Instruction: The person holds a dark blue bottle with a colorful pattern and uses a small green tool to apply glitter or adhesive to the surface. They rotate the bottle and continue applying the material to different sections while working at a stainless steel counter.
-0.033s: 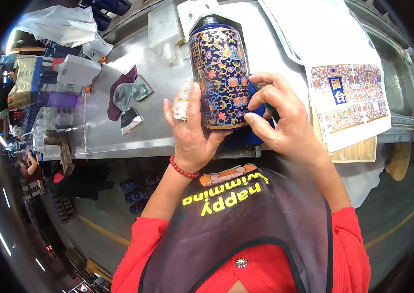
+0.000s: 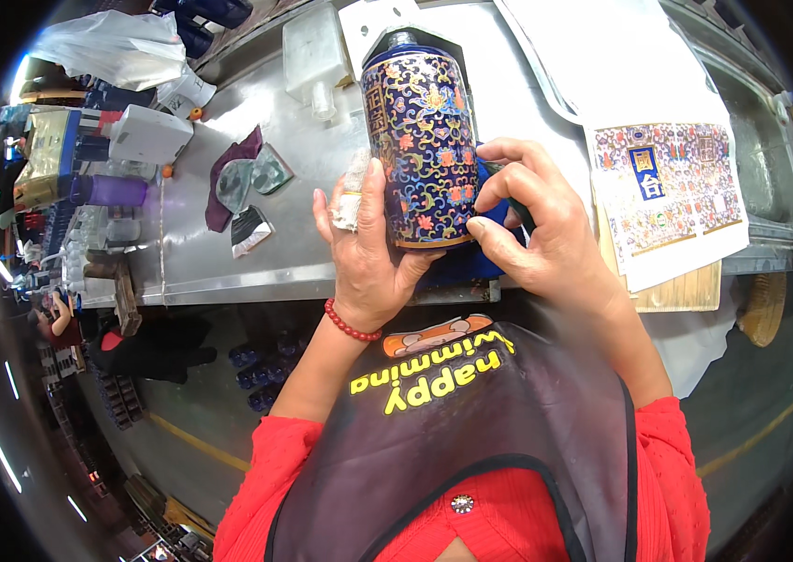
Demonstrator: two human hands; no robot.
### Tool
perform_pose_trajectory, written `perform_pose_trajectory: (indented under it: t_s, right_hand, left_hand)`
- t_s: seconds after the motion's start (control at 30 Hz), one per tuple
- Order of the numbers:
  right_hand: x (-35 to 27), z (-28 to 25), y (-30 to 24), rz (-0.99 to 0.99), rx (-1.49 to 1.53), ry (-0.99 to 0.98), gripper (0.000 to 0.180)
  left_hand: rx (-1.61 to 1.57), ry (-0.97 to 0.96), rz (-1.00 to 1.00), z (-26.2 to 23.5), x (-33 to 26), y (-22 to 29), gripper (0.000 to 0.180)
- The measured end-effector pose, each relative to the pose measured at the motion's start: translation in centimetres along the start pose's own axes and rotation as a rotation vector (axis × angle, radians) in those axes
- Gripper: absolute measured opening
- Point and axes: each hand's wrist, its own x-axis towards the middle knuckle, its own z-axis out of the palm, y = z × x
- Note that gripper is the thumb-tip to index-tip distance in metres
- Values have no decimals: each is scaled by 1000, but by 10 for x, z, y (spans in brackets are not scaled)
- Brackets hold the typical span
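Observation:
A dark blue bottle (image 2: 429, 150) with a colourful floral, gold-edged covering lies on the table, its neck pointing away from me. My left hand (image 2: 368, 239) grips its lower left side, the thumb by the base. White wrapping (image 2: 350, 201) covers one finger of that hand, and a red bead bracelet (image 2: 352, 323) circles the wrist. At the lower right edge of the bottle, my right hand (image 2: 537, 215) has thumb and forefinger nearly pinched together. Whatever lies between those fingertips is too small to make out. Something dark green shows partly behind the right fingers. Blue material (image 2: 471, 262) sits beneath the bottle's base.
Floral printed sheets (image 2: 668, 187) lie at right on a wooden board (image 2: 682, 292). On the metal table (image 2: 275, 267) are a clear square bottle (image 2: 314, 56) and scraps of film and cloth (image 2: 235, 183). Boxes and a purple container (image 2: 118, 191) stand at far left.

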Motion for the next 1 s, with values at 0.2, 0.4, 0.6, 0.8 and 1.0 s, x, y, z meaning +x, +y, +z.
perform_pose_trajectory:
  t_s: [0.2, 0.4, 0.6, 0.8, 1.0]
  right_hand:
    - [2, 3, -1, -40, -42, 26, 19]
    - [1, 3, 1, 17, -43, -1, 22]
    - [1, 4, 1, 14, -32, 2, 21]
    - [-3, -1, 3, 55, -51, -3, 25]
    - [-17, 1, -10, 34, 2, 180, 42]
  left_hand:
    - [17, -8, 2, 0, 0, -1, 103]
    - [23, -5, 10, 0, 0, -1, 104]
    - [16, -16, 7, -1, 0, -1, 105]
    - [11, -6, 10, 1, -2, -2, 105]
    - [83, 33, 56, -4, 8, -8, 103]
